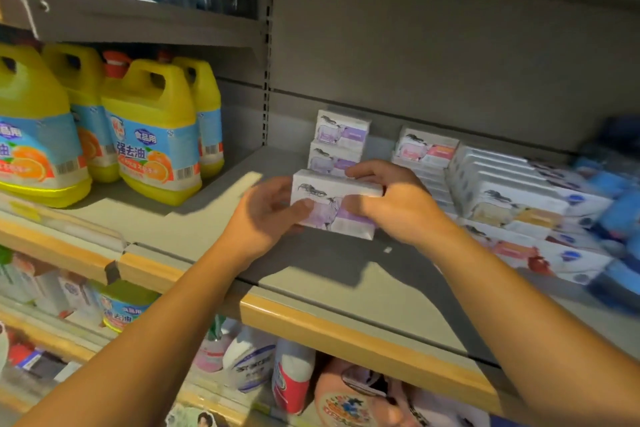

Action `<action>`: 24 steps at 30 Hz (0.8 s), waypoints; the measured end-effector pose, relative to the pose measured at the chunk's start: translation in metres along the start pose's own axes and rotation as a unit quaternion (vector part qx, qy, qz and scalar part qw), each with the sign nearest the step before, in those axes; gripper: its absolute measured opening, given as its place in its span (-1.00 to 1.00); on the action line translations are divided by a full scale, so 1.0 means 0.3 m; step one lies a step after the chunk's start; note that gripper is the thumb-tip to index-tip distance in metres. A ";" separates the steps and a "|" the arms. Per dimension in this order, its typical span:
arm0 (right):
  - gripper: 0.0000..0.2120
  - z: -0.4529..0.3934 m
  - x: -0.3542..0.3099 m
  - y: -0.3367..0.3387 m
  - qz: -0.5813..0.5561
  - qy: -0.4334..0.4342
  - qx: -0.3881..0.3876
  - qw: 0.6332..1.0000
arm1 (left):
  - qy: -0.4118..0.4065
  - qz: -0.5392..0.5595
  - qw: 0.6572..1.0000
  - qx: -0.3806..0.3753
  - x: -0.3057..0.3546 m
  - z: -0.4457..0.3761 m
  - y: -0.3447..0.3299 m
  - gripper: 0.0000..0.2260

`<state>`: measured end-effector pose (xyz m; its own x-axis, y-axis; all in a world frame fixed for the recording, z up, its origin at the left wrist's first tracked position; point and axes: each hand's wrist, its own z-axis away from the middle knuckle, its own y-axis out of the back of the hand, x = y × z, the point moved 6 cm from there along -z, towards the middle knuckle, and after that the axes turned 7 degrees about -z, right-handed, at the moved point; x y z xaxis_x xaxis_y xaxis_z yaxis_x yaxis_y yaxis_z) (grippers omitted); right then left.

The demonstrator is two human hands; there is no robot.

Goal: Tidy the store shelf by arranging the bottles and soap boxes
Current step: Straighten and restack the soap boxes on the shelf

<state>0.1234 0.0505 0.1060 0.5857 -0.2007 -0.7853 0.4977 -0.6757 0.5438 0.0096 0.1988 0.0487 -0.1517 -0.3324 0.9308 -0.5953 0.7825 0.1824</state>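
Soap-box step of the shelf tidying. A purple-and-white soap box (334,203) is held between both hands at the middle of the grey shelf (207,229), just in front of a stack of two matching boxes (337,146) that stands against the back panel. Whether the box's lower edge rests on the shelf or hangs just above it cannot be told.

Left hand (268,215): fingers curled round the box's left end, fingertips on its front face. Right hand (388,199): fingers curled over the top right edge, thumb pressed to the front face. Both hands thus grasp the same box; neither is released.

Judged next move: the box appears bound for the purple stack or the bare space before it, which calls for squaring its face with those behind and setting it down without nudging the stack.

To the right, rows of white soap boxes (512,191) lie tilted and less ordered, and seem to remain to be straightened. To the left, yellow detergent bottles (156,135) stand upright in a group, well apart from the held box.
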 end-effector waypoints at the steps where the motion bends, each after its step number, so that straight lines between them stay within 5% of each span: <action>1: -0.63 0.040 0.016 0.020 -0.034 -0.002 0.002 0.999 | 0.004 0.017 1.000 -0.019 0.011 0.014 -0.024 -0.78; 6: -0.59 0.189 0.117 0.087 -0.134 -0.004 0.013 0.991 | -0.022 -0.038 0.996 -0.079 0.086 0.055 -0.151 -0.86; 11: -0.69 0.259 0.259 0.123 -0.263 -0.059 0.106 0.957 | 0.040 -0.048 0.998 -0.013 0.046 0.088 -0.254 -0.87; 16: -0.66 0.274 0.319 0.081 -0.258 -0.093 0.073 0.959 | 0.057 -0.079 0.995 0.010 0.013 0.093 -0.261 -0.83; 20: -0.72 0.275 0.322 0.086 -0.258 -0.100 0.075 0.958 | 0.104 0.054 0.993 -0.014 -0.016 0.100 -0.271 -0.81; 24: -0.57 0.282 0.339 0.103 -0.276 -0.141 0.108 0.945 | 0.116 0.124 0.985 -0.032 -0.005 0.108 -0.274 -0.76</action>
<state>0.1443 -0.0508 0.0180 0.0661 0.0637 -0.9958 0.5167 -0.8559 -0.0204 0.0332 0.1180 0.0221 -0.0972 -0.0029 0.9953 -0.5110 0.8583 -0.0474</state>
